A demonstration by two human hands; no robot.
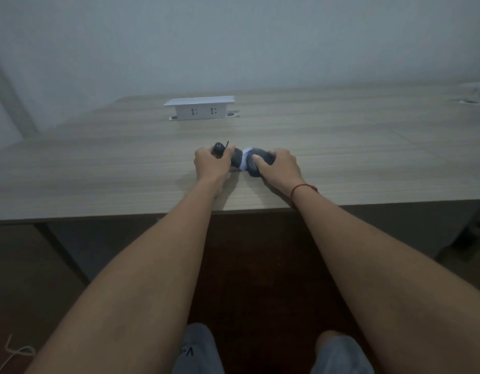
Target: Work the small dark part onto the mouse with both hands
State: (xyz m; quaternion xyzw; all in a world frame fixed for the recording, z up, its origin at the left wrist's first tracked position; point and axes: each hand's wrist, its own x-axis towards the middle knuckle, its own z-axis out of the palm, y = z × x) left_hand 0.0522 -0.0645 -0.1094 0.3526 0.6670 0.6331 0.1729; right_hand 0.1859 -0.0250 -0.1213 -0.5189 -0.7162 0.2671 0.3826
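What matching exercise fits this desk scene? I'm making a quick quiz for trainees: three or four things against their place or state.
Things:
1. left hand
2. right hand
3. white socket box
4. red string bracelet

Places or states:
A. far side of the wooden desk
B. grips the black end of the dark bundle
C. round the right wrist
D. grips the bundle's grey end

Pairs: 1-B, 2-D, 3-A, 4-C

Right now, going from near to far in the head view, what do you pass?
Knees in grey trousers → near table edge → both hands, left hand and right hand, gripping a dark rolled bundle → white socket box → wall.
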